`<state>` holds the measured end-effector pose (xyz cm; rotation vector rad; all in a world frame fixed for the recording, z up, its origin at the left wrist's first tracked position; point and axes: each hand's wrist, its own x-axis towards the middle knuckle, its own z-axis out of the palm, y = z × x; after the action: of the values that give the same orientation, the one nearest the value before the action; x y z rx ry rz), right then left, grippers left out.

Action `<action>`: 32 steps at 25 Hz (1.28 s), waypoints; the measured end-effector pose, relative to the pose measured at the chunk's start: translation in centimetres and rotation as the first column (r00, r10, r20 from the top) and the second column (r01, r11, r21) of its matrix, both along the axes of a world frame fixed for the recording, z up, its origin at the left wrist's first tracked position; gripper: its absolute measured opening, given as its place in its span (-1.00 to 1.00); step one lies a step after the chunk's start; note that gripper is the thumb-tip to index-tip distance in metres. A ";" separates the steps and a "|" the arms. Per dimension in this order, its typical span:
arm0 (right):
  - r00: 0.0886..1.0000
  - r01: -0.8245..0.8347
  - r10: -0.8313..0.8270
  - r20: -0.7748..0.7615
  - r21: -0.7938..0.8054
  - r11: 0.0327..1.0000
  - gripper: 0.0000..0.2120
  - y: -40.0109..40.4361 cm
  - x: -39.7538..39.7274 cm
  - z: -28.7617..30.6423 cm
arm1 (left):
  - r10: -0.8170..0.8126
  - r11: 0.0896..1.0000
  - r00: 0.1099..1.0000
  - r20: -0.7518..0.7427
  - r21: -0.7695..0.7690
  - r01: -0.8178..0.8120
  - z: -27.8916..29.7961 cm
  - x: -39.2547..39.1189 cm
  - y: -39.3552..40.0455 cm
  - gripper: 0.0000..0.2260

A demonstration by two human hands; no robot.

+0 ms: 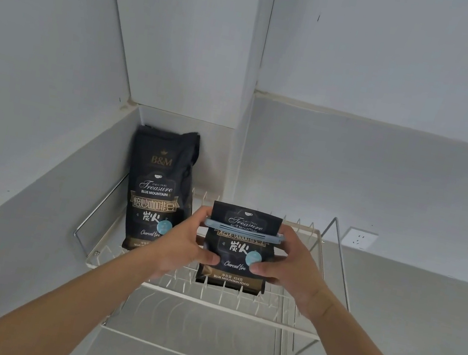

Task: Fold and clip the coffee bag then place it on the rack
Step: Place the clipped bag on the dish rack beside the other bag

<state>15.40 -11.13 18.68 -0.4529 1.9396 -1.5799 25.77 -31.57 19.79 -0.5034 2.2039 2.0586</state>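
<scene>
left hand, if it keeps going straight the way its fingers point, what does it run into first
The left hand already grips the clipped coffee bag; its fingers point right, so that bag comes first. Beyond it is probably the right hand, though depth is unclear.

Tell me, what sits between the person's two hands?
The folded coffee bag with its blue clip, gripped by the left hand and right hand, in the head view.

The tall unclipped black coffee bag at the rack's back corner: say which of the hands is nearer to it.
Left. The left hand grips the clipped black coffee bag just right of the tall unclipped black coffee bag; the right hand holds the clipped bag's far side.
</scene>
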 end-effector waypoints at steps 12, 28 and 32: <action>0.978 0.056 -0.072 0.193 0.088 0.995 -0.39 -1.1 -1.7 -0.1 | 0.103 0.988 0.981 0.163 0.095 -0.120 -0.4 -1.8 0.0 -0.34; 0.970 -0.076 0.031 0.242 0.180 0.981 0.01 -0.5 -1.9 -1.4 | -0.023 0.991 0.972 0.235 0.130 -0.008 -1.0 -1.8 -0.6 -0.10; 0.968 -0.082 0.043 0.248 0.152 0.985 -0.04 -0.5 -1.9 -1.2 | -0.022 1.000 0.967 0.255 0.027 0.015 -0.9 -1.7 -0.7 -0.09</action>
<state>13.53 -11.62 17.44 -0.2379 1.8275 -1.3567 24.07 -32.26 18.89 -0.6997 2.0241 1.8879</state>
